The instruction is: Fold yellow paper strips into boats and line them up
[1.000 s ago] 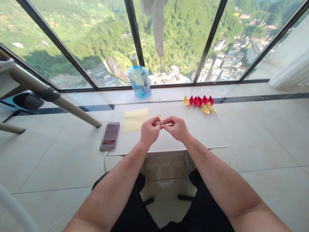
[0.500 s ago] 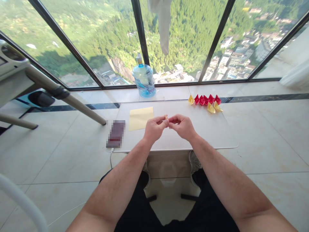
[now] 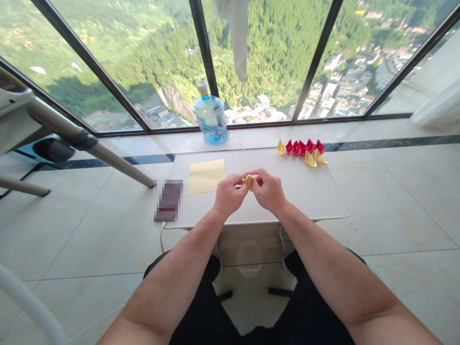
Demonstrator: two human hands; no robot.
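Between my two hands is a small piece of folded yellow paper [image 3: 248,182], held over the middle of the low white table [image 3: 298,191]. My left hand [image 3: 231,192] is closed on its left side, thumb and fingers pinching it. From the right, my right hand [image 3: 268,190] grips the same paper with thumb and forefinger. Part of the paper is hidden by the fingers. A flat stack or sheet of yellow paper [image 3: 205,177] lies left of my left hand. Red folded paper pieces [image 3: 304,147] stand in a row at the back right, with yellow folded pieces [image 3: 311,159] beside them.
A blurred-out dark flat object [image 3: 168,200] with a white cable lies at the table's left edge. Behind the table, a blue water jug [image 3: 212,122] stands by the window. Grey metal legs [image 3: 122,163] reach down at the left.
The folded yellow paper was seen edge-on and thin; now a wider, opened face shows between my fingers. My right hand has turned slightly around it. The view has shifted a little.
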